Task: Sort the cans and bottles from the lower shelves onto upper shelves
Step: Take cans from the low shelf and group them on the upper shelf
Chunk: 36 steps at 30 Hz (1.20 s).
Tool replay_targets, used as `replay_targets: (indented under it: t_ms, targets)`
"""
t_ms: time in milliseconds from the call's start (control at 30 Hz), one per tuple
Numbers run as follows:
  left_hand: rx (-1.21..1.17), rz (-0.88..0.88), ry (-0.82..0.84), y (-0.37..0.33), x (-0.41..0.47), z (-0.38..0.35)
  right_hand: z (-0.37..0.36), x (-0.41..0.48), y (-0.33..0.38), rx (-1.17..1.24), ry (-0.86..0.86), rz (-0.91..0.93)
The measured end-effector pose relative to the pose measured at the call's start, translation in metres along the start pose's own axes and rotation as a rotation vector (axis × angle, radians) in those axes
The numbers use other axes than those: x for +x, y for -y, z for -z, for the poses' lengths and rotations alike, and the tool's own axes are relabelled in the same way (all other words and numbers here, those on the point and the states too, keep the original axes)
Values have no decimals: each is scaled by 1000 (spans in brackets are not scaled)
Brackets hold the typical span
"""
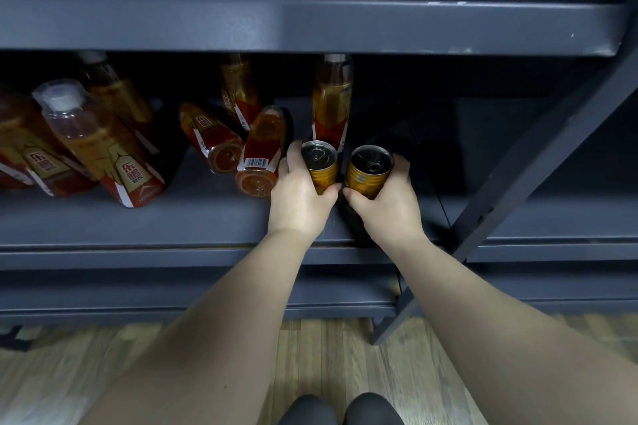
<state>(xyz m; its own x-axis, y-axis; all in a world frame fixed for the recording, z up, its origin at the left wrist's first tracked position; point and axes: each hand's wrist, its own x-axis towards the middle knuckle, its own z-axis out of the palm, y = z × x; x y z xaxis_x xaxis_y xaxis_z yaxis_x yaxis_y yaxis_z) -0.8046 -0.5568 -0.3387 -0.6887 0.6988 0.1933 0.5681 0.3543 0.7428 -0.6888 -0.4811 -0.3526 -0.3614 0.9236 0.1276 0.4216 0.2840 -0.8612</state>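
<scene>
Knees [307, 412] below; left hand [298, 193] fingers [292, 157] clasp left can [319, 162], right hand [390, 203] clasps right can [369, 169].

Two cans [322, 169] are golden-orange with silver tops; the bottles [103, 145] hold amber liquid behind red-and-gold labels; the shelf [138, 217] is dark grey-blue.

We stretch both bare forearms forward, side by side. Our left hand [297, 195] wraps its fingers and thumb round the left can [320, 167]; our right hand [392, 202] wraps round the right can [367, 172]. Our thumb tips lie just beside each other.
</scene>
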Motion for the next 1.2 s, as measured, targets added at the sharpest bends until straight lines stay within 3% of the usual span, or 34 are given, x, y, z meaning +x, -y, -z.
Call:
replay_targets:
  t_ms: [833,1200]
  targets:
    - [143,161,173,-90,-65,132,80,-86,129,-15,230,-182]
    - [126,155,193,-154,-132,135,165,-132,136,-39,238,-199]
